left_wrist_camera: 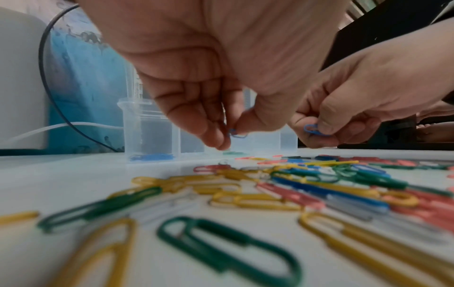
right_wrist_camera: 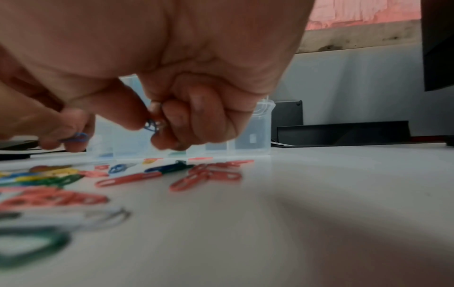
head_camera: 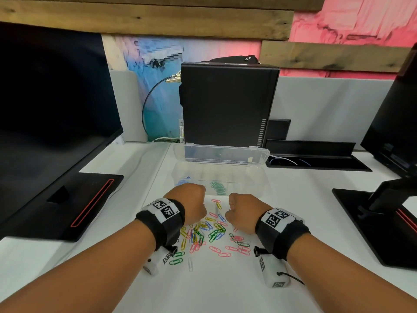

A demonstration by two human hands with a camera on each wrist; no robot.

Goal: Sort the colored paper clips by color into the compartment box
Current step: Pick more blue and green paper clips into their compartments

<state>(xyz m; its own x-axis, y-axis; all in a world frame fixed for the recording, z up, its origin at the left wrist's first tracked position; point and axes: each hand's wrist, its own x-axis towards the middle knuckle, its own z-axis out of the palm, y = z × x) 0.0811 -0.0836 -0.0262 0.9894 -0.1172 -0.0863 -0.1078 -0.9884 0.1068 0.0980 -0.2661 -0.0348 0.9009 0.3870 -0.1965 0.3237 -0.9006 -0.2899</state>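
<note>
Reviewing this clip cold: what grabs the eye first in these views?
The bright scatter of mixed paper clips on the white table, right under both wrists. Above it, the left hand and the right hand each pinch a blue clip. Behind stands the clear compartment box, lid open, with blue clips at its left end and green clips nearer its middle.

- You have a white desk (head_camera: 304, 222) in front of you.
- Loose clips (head_camera: 203, 233) in mixed colours lie scattered on it, nearest you.
- Just beyond them stands the clear box (head_camera: 252, 179), lid open.
- A black computer (head_camera: 228, 105) stands behind the box.
- Monitor bases sit far left (head_camera: 74, 204) and far right (head_camera: 379, 224).
</note>
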